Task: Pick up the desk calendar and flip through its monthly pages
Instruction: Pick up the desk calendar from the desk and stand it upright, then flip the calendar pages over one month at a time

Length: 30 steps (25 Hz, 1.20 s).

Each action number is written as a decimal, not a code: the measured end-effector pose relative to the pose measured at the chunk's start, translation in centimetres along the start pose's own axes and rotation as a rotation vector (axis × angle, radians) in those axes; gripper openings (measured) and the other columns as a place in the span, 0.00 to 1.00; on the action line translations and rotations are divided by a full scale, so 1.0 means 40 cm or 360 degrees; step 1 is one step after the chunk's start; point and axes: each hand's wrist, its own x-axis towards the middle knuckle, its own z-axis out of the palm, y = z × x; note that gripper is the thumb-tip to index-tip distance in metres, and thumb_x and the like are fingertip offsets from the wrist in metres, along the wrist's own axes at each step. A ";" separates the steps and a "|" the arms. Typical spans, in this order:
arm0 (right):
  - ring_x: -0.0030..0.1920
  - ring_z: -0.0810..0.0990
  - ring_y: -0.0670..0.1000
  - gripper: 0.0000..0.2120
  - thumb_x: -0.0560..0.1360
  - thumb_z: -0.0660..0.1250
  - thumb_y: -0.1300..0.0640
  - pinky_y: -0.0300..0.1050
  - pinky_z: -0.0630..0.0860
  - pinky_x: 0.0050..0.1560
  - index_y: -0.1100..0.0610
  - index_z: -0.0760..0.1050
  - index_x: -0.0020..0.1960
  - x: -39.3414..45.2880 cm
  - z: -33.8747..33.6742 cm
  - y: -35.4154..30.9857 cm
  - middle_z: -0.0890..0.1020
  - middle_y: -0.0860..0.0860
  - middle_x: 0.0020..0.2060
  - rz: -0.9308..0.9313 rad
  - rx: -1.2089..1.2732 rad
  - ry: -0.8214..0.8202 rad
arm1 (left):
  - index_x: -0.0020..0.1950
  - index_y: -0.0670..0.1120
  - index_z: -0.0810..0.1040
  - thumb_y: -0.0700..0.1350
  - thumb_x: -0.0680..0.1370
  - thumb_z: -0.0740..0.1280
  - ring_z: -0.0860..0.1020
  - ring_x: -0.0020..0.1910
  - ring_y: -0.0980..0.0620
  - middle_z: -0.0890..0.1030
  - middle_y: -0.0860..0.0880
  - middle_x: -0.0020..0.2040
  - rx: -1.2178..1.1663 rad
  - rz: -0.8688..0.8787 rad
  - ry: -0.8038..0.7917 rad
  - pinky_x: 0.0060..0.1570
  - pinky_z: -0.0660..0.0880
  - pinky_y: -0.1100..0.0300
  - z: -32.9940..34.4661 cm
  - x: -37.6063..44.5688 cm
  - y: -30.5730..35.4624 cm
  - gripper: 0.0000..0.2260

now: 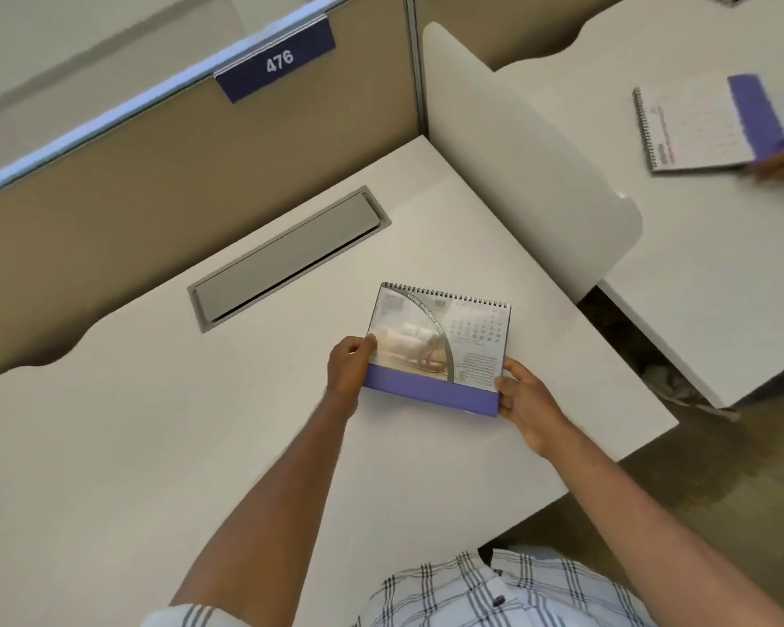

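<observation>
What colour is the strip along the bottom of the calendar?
Purple, on the desk calendar, clearest in the head view.

Just one view here, a wide-angle cam on the person's head, looking forward and steeply down. The tabletop [164, 445] fills most of the picture, close enough that both forearms run in from the bottom edge, with a checked shirt [494, 595] right under the lens. It's tilted, so the partition [155, 174] with the 476 tag [278, 62] runs diagonally across the top left. The neighbouring desk [698, 273] sits at the right edge, edges blurry and bent.
</observation>
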 end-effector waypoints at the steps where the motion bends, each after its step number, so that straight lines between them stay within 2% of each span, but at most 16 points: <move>1: 0.59 0.84 0.55 0.19 0.83 0.57 0.65 0.51 0.80 0.60 0.47 0.76 0.67 -0.006 0.029 0.000 0.85 0.52 0.61 -0.0016 -0.0073 -0.0049 | 0.40 0.42 0.77 0.49 0.80 0.69 0.71 0.41 0.50 0.75 0.49 0.41 -0.0029 -0.0005 0.0062 0.41 0.66 0.56 -0.042 -0.020 -0.019 0.13; 4: 0.59 0.85 0.54 0.21 0.83 0.57 0.64 0.46 0.80 0.56 0.47 0.75 0.70 -0.031 0.131 -0.010 0.86 0.50 0.59 -0.0089 -0.0332 -0.0204 | 0.44 0.39 0.80 0.48 0.81 0.68 0.74 0.44 0.50 0.79 0.48 0.44 -0.0187 -0.0050 0.0245 0.44 0.68 0.56 -0.171 -0.078 -0.078 0.12; 6: 0.57 0.86 0.51 0.22 0.83 0.57 0.65 0.41 0.80 0.53 0.45 0.75 0.69 -0.045 0.191 -0.016 0.87 0.49 0.57 -0.0142 -0.0473 -0.0274 | 0.49 0.43 0.82 0.46 0.81 0.68 0.77 0.47 0.49 0.82 0.47 0.49 -0.0332 -0.0105 0.0290 0.46 0.72 0.56 -0.238 -0.112 -0.107 0.07; 8: 0.54 0.86 0.46 0.23 0.83 0.57 0.66 0.37 0.80 0.51 0.44 0.74 0.69 -0.063 0.249 -0.012 0.87 0.48 0.55 -0.0195 -0.0593 -0.0342 | 0.55 0.48 0.79 0.47 0.82 0.68 0.79 0.45 0.47 0.82 0.44 0.52 -0.0495 -0.0149 0.0323 0.40 0.75 0.56 -0.300 -0.144 -0.127 0.04; 11: 0.56 0.86 0.47 0.23 0.84 0.56 0.65 0.38 0.80 0.52 0.45 0.73 0.73 -0.086 0.330 0.015 0.87 0.48 0.57 -0.0231 -0.0728 -0.0426 | 0.66 0.52 0.72 0.46 0.83 0.66 0.80 0.43 0.46 0.81 0.44 0.53 -0.0776 -0.0181 0.0422 0.30 0.75 0.59 -0.394 -0.188 -0.151 0.12; 13: 0.60 0.84 0.48 0.24 0.84 0.55 0.65 0.38 0.79 0.54 0.46 0.72 0.75 -0.103 0.377 0.034 0.86 0.47 0.60 -0.0261 -0.0797 -0.0436 | 0.73 0.53 0.71 0.47 0.84 0.65 0.84 0.46 0.45 0.82 0.45 0.58 -0.0934 -0.0172 0.0344 0.38 0.79 0.50 -0.453 -0.206 -0.168 0.16; 15: 0.64 0.82 0.47 0.25 0.85 0.54 0.64 0.35 0.78 0.55 0.45 0.69 0.77 -0.131 0.422 0.040 0.84 0.46 0.63 -0.0308 -0.0831 -0.0405 | 0.76 0.50 0.71 0.48 0.84 0.65 0.84 0.60 0.38 0.81 0.41 0.68 -0.1054 -0.0098 0.0155 0.55 0.78 0.32 -0.496 -0.213 -0.193 0.20; 16: 0.64 0.81 0.46 0.25 0.85 0.53 0.64 0.34 0.78 0.54 0.44 0.68 0.77 -0.147 0.450 0.043 0.83 0.45 0.64 -0.0341 -0.0831 -0.0393 | 0.76 0.50 0.70 0.47 0.84 0.65 0.82 0.64 0.36 0.79 0.40 0.70 -0.1102 -0.0053 0.0113 0.60 0.76 0.28 -0.516 -0.220 -0.201 0.20; 18: 0.64 0.81 0.46 0.26 0.85 0.52 0.63 0.34 0.79 0.54 0.42 0.65 0.78 -0.179 0.504 0.058 0.82 0.44 0.64 -0.0410 -0.0828 -0.0320 | 0.75 0.50 0.72 0.43 0.85 0.62 0.82 0.64 0.38 0.81 0.41 0.68 -0.1161 -0.0042 0.0185 0.61 0.78 0.33 -0.546 -0.233 -0.203 0.18; 21: 0.66 0.79 0.47 0.29 0.82 0.55 0.64 0.48 0.79 0.64 0.40 0.65 0.78 -0.205 0.564 0.103 0.80 0.43 0.67 -0.0549 -0.0838 -0.0183 | 0.73 0.49 0.74 0.42 0.86 0.61 0.83 0.58 0.42 0.83 0.43 0.62 -0.1195 -0.0082 0.0287 0.55 0.83 0.41 -0.592 -0.243 -0.203 0.15; 23: 0.67 0.77 0.46 0.32 0.79 0.58 0.65 0.52 0.79 0.65 0.39 0.65 0.77 -0.223 0.601 0.136 0.77 0.42 0.69 -0.0632 -0.0884 -0.0149 | 0.70 0.47 0.76 0.41 0.86 0.61 0.83 0.54 0.44 0.83 0.43 0.59 -0.1206 -0.0085 0.0277 0.50 0.84 0.46 -0.634 -0.245 -0.216 0.13; 27: 0.67 0.74 0.46 0.36 0.80 0.65 0.68 0.39 0.80 0.57 0.44 0.59 0.81 -0.254 0.645 0.188 0.69 0.44 0.68 -0.0753 -0.1046 -0.0136 | 0.69 0.44 0.76 0.41 0.86 0.60 0.84 0.52 0.45 0.84 0.43 0.57 -0.1227 -0.0096 0.0212 0.43 0.85 0.51 -0.716 -0.244 -0.241 0.13; 30: 0.68 0.76 0.49 0.36 0.80 0.65 0.67 0.42 0.81 0.58 0.42 0.60 0.81 -0.253 0.667 0.221 0.72 0.45 0.71 -0.0816 -0.1098 -0.0169 | 0.68 0.45 0.76 0.42 0.86 0.60 0.83 0.55 0.42 0.83 0.41 0.60 -0.1269 -0.0131 0.0166 0.46 0.84 0.48 -0.764 -0.248 -0.270 0.12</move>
